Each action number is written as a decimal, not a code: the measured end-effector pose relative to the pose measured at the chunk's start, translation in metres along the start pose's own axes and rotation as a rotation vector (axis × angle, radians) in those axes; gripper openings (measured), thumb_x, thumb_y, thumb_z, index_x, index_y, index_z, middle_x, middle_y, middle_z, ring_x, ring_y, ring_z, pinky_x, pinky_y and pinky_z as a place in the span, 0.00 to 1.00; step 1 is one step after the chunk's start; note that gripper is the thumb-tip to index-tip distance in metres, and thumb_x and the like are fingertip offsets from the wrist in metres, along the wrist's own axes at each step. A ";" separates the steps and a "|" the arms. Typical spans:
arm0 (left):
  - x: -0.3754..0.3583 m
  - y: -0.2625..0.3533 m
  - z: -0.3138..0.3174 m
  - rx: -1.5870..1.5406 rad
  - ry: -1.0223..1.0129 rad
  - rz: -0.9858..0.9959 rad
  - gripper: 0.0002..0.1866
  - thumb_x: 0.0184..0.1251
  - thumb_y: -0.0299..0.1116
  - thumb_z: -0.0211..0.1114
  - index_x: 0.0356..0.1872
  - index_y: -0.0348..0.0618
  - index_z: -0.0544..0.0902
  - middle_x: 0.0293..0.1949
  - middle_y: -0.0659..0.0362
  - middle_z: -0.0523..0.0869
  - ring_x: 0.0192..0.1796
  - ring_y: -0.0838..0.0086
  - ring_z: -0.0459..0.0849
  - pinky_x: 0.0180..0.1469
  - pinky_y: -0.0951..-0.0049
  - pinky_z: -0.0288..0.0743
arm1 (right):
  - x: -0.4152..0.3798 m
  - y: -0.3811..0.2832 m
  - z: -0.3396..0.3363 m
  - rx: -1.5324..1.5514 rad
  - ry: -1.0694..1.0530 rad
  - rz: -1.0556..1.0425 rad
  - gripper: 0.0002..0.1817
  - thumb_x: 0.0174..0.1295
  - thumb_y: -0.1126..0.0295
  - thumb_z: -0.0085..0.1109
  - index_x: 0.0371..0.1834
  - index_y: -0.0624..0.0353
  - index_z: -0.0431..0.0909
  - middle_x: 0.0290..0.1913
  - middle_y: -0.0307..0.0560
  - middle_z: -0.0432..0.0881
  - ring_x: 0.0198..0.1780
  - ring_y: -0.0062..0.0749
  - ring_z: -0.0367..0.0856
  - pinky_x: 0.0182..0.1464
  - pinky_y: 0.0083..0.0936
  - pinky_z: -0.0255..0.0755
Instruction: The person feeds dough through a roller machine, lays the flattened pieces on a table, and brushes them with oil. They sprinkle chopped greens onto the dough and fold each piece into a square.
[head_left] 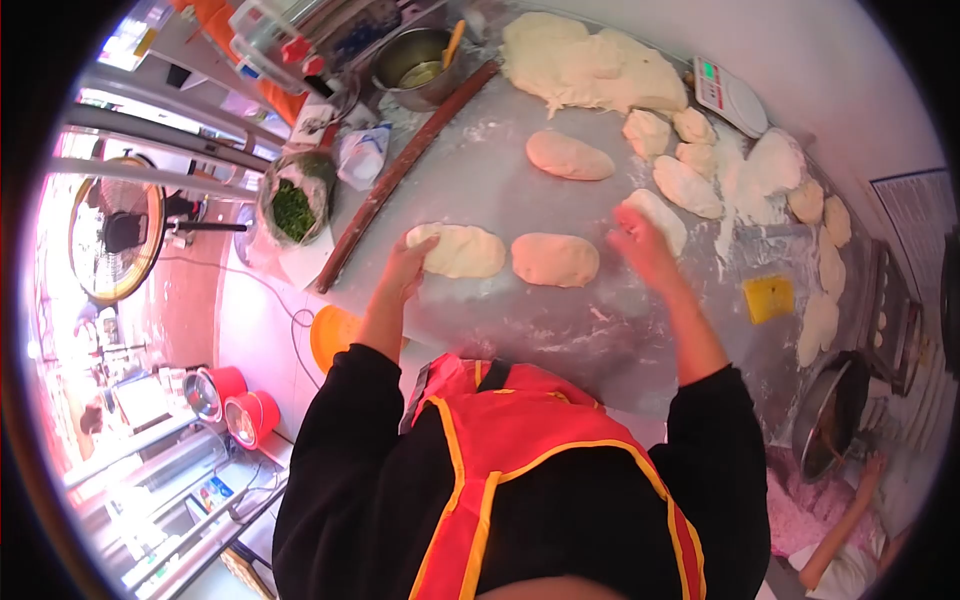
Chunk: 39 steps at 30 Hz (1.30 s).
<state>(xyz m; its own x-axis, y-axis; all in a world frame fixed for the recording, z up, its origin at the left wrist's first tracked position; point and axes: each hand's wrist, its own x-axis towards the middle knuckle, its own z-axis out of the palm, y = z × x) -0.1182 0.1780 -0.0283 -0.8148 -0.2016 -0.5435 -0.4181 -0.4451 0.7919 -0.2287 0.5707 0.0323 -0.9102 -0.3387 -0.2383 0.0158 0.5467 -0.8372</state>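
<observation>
The left hand (408, 268) presses flat on a dough piece (462, 250) just beside the rolling pin (405, 172). The right hand (640, 245), farther from it, pinches another dough lump (660, 218).

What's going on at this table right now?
A person in a red apron is working dough on a floured metal table. The left hand presses on one flattened dough piece; the right hand rests at another piece. A third oval lies between them. More portions and a large dough mass sit farther back, beside a long rolling pin and a scale.
</observation>
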 end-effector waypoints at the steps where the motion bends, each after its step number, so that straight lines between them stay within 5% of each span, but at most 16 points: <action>1: 0.001 -0.001 0.000 -0.002 0.004 0.008 0.19 0.62 0.25 0.63 0.54 0.37 0.73 0.48 0.53 0.82 0.49 0.68 0.83 0.53 0.68 0.77 | -0.012 0.003 0.027 -0.191 0.007 -0.197 0.28 0.50 0.71 0.64 0.57 0.60 0.70 0.56 0.54 0.74 0.59 0.49 0.70 0.62 0.37 0.64; 2: -0.001 0.001 0.003 -0.006 -0.003 0.007 0.19 0.62 0.25 0.63 0.54 0.37 0.73 0.47 0.54 0.82 0.48 0.68 0.83 0.52 0.68 0.77 | -0.019 0.004 0.049 -0.380 0.019 -0.398 0.30 0.49 0.70 0.66 0.59 0.59 0.69 0.57 0.54 0.73 0.60 0.50 0.69 0.62 0.39 0.63; 5: -0.012 0.011 0.014 -0.008 -0.008 0.024 0.19 0.61 0.25 0.64 0.54 0.37 0.74 0.46 0.55 0.83 0.48 0.69 0.83 0.51 0.69 0.77 | -0.023 -0.006 0.086 -0.372 0.122 -0.384 0.33 0.44 0.66 0.71 0.56 0.58 0.70 0.54 0.54 0.74 0.56 0.51 0.70 0.58 0.39 0.65; 8: -0.017 0.018 0.020 0.046 -0.008 0.089 0.18 0.62 0.26 0.63 0.53 0.37 0.75 0.46 0.55 0.83 0.48 0.69 0.82 0.50 0.69 0.77 | -0.018 -0.019 0.090 -0.473 0.125 -0.170 0.33 0.39 0.63 0.73 0.51 0.59 0.71 0.49 0.54 0.75 0.51 0.51 0.71 0.53 0.40 0.66; 11: -0.015 0.035 0.022 0.186 -0.085 0.163 0.17 0.61 0.27 0.64 0.52 0.38 0.75 0.46 0.55 0.83 0.48 0.70 0.82 0.49 0.69 0.77 | -0.005 -0.011 0.080 -0.329 -0.217 0.078 0.36 0.35 0.62 0.75 0.50 0.59 0.70 0.45 0.52 0.75 0.50 0.51 0.70 0.52 0.40 0.65; 14: -0.001 0.057 0.020 0.500 -0.150 0.299 0.18 0.59 0.29 0.65 0.52 0.39 0.76 0.45 0.54 0.84 0.48 0.69 0.83 0.48 0.68 0.76 | -0.008 -0.008 0.073 -0.373 -0.028 0.161 0.36 0.36 0.64 0.74 0.51 0.59 0.69 0.44 0.52 0.74 0.50 0.51 0.70 0.51 0.40 0.65; 17: -0.009 0.099 0.039 0.869 -0.226 0.581 0.20 0.57 0.32 0.66 0.50 0.38 0.77 0.43 0.52 0.84 0.45 0.67 0.83 0.48 0.69 0.75 | -0.016 -0.030 0.086 -0.691 0.445 -0.179 0.40 0.36 0.63 0.76 0.56 0.58 0.67 0.51 0.53 0.74 0.52 0.46 0.72 0.51 0.32 0.68; 21: 0.000 0.163 0.064 0.966 -0.600 0.613 0.20 0.55 0.34 0.67 0.48 0.37 0.78 0.42 0.51 0.84 0.43 0.68 0.82 0.48 0.69 0.75 | 0.019 -0.120 0.135 -0.003 0.158 -0.235 0.39 0.46 0.70 0.71 0.63 0.63 0.62 0.58 0.51 0.72 0.60 0.38 0.70 0.58 0.31 0.66; 26: 0.038 0.292 0.069 0.775 -0.724 0.782 0.19 0.55 0.33 0.66 0.47 0.34 0.78 0.39 0.53 0.83 0.42 0.72 0.81 0.47 0.70 0.75 | 0.088 -0.223 0.135 0.727 -0.130 -0.049 0.30 0.57 0.71 0.63 0.62 0.63 0.63 0.57 0.48 0.72 0.58 0.25 0.70 0.57 0.26 0.65; 27: 0.050 0.329 0.071 0.813 -0.715 0.958 0.19 0.54 0.33 0.67 0.46 0.35 0.78 0.39 0.54 0.83 0.42 0.72 0.80 0.47 0.69 0.75 | 0.100 -0.250 0.130 0.810 -0.051 -0.102 0.29 0.58 0.71 0.61 0.62 0.63 0.63 0.56 0.47 0.73 0.55 0.24 0.72 0.55 0.25 0.67; 29: 0.042 0.420 0.077 0.960 -0.507 0.944 0.22 0.52 0.38 0.70 0.47 0.37 0.80 0.40 0.56 0.84 0.41 0.73 0.81 0.46 0.69 0.75 | 0.116 -0.309 0.119 0.974 0.108 -0.221 0.27 0.60 0.72 0.59 0.62 0.64 0.63 0.53 0.47 0.74 0.51 0.23 0.75 0.52 0.22 0.70; 32: 0.080 0.525 0.072 0.897 -0.309 0.928 0.28 0.50 0.42 0.72 0.50 0.36 0.78 0.41 0.52 0.85 0.41 0.67 0.83 0.45 0.64 0.76 | 0.128 -0.341 0.119 0.801 0.263 -0.340 0.26 0.59 0.73 0.58 0.61 0.64 0.63 0.51 0.47 0.75 0.45 0.23 0.76 0.46 0.22 0.72; 35: 0.109 0.571 0.063 1.390 0.418 1.097 0.27 0.54 0.44 0.70 0.54 0.42 0.77 0.47 0.50 0.82 0.51 0.60 0.80 0.54 0.60 0.72 | 0.121 -0.322 0.138 0.695 0.231 -0.195 0.26 0.61 0.72 0.56 0.62 0.64 0.62 0.53 0.49 0.75 0.45 0.27 0.77 0.45 0.23 0.71; 38: 0.173 0.550 0.043 1.648 0.558 1.343 0.24 0.58 0.45 0.65 0.54 0.47 0.78 0.49 0.49 0.82 0.55 0.54 0.78 0.56 0.57 0.71 | 0.115 -0.280 0.159 0.587 0.198 -0.088 0.25 0.61 0.72 0.57 0.61 0.63 0.63 0.52 0.48 0.76 0.44 0.26 0.77 0.44 0.22 0.71; 39: 0.173 0.548 0.040 1.738 0.452 1.248 0.22 0.59 0.44 0.64 0.54 0.49 0.78 0.49 0.51 0.82 0.54 0.54 0.78 0.56 0.57 0.71 | 0.115 -0.267 0.166 0.535 0.188 -0.049 0.25 0.60 0.72 0.57 0.61 0.63 0.63 0.51 0.47 0.76 0.44 0.26 0.77 0.44 0.21 0.71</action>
<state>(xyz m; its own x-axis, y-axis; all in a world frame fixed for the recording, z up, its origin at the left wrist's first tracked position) -0.5045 -0.0654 0.3228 -0.8638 0.0706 0.4989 0.0467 0.9971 -0.0602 -0.2687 0.2588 0.1466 -0.9725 -0.1847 -0.1421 0.1345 0.0528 -0.9895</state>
